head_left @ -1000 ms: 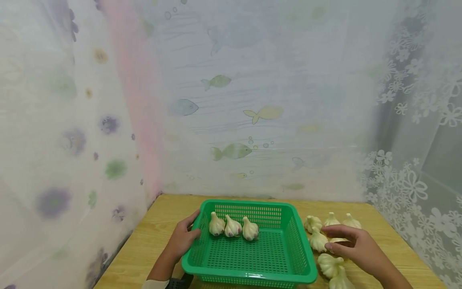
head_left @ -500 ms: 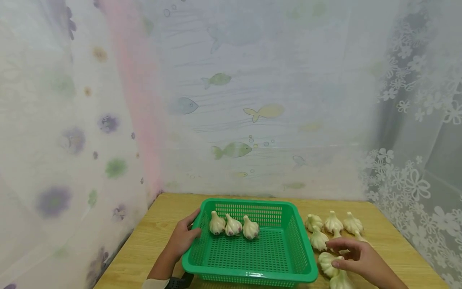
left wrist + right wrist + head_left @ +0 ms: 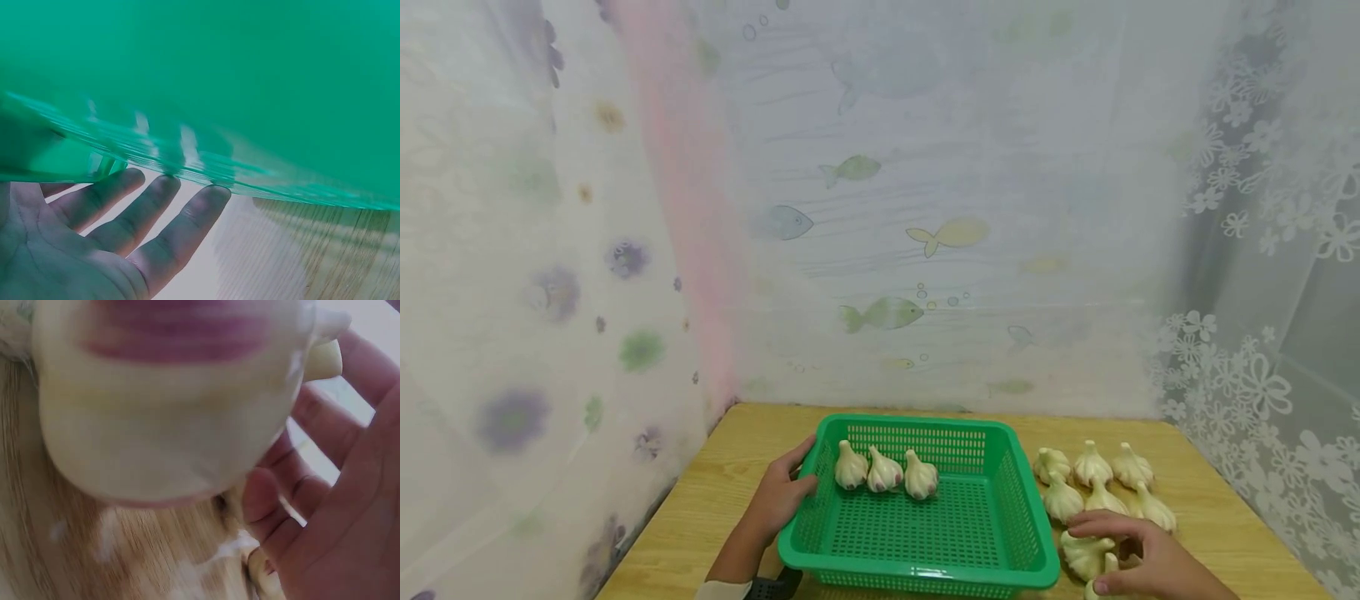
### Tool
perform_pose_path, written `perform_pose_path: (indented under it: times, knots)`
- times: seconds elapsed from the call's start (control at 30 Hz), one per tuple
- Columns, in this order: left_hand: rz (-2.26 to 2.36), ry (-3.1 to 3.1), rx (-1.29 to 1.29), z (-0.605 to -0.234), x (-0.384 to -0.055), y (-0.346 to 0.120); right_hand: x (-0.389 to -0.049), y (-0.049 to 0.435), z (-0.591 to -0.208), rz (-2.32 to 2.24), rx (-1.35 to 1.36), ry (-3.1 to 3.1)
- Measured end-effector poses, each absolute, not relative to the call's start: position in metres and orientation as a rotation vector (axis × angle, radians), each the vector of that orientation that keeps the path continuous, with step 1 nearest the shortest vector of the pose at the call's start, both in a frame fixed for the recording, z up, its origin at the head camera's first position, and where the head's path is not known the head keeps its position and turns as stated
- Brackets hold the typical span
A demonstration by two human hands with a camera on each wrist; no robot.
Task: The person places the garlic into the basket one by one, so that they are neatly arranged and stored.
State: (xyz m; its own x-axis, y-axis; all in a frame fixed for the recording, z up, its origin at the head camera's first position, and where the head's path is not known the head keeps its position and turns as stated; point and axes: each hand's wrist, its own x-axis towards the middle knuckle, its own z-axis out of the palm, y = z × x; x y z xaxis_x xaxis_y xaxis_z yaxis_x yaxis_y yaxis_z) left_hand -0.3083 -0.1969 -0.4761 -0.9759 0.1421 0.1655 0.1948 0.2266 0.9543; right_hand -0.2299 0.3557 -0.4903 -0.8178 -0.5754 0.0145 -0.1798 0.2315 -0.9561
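My left hand (image 3: 775, 500) holds the left rim of a green plastic basket (image 3: 917, 575), thumb over the edge. In the left wrist view, its fingers (image 3: 181, 234) lie against the basket's outer side. Three garlic bulbs (image 3: 884, 471) sit in a row at the back left inside the basket. To the right of it, my right hand (image 3: 1153, 554) is spread over the nearest garlic bulb (image 3: 1093, 590), thumb beside its stem. A large blurred bulb (image 3: 169, 437) with a purple patch fills the right wrist view, with curved fingers beside it; firm contact cannot be made out.
Several more garlic bulbs (image 3: 1093, 464) stand in rows on the wooden table (image 3: 700, 517), right of the basket. One bulb (image 3: 1084, 554) lies close to the basket's right wall. Patterned curtains (image 3: 880, 250) surround the table at the back and sides.
My right hand has moved from the middle row of bulbs toward the table's near side, uncovering bulbs behind it. The left hand, the basket and its three bulbs have stayed in place.
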Motion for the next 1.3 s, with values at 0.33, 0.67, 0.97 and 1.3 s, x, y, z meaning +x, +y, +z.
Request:
perform_pose_path:
  times: [0.33, 0.67, 0.97, 1.3]
  knots:
    - [-1.943, -2.391, -0.346, -0.475, -0.307, -0.196, -0.232, 0.359, -0.492, -1.645, -0.746, 2.056]
    - [-1.918, -2.418, -0.352, -0.474, -0.307, -0.195, -0.229, 0.373, -0.489, -1.569, -0.583, 2.162]
    - [-1.929, -2.399, -0.35, -0.471, -0.306, -0.194, -0.231, 0.392, -0.491, -1.533, -0.536, 2.247]
    - [-1.928, -2.396, -0.346, -0.471, -0.307, -0.194, -0.229, 0.406, -0.493, -1.539, -0.486, 2.271]
